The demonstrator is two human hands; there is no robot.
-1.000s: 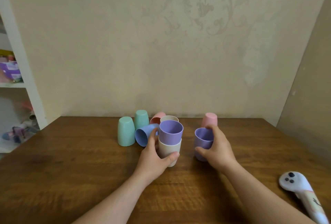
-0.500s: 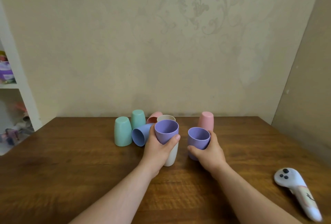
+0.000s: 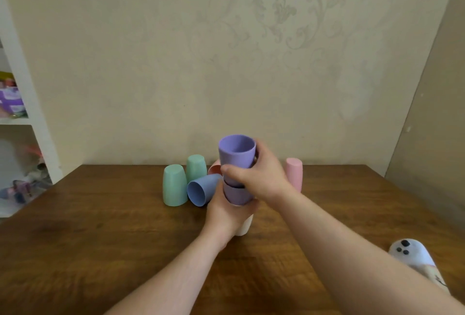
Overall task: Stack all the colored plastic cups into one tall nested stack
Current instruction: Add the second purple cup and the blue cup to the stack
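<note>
My right hand grips a purple cup, mouth up, partly lowered into a second purple cup. That second cup is nested in a cream cup standing on the table, and my left hand wraps around this stack. To the left, two mint green cups stand upside down. A blue cup lies on its side, mouth toward me. A salmon cup peeks out behind it. A pink cup stands upside down at the right.
The wooden table meets a beige wall at the back. A white handheld controller lies at the right front. White shelves with clutter stand at the left.
My right hand lifted the purple cup from the table, carried it left and brought it down into the purple cup of the stack that my left hand holds.
</note>
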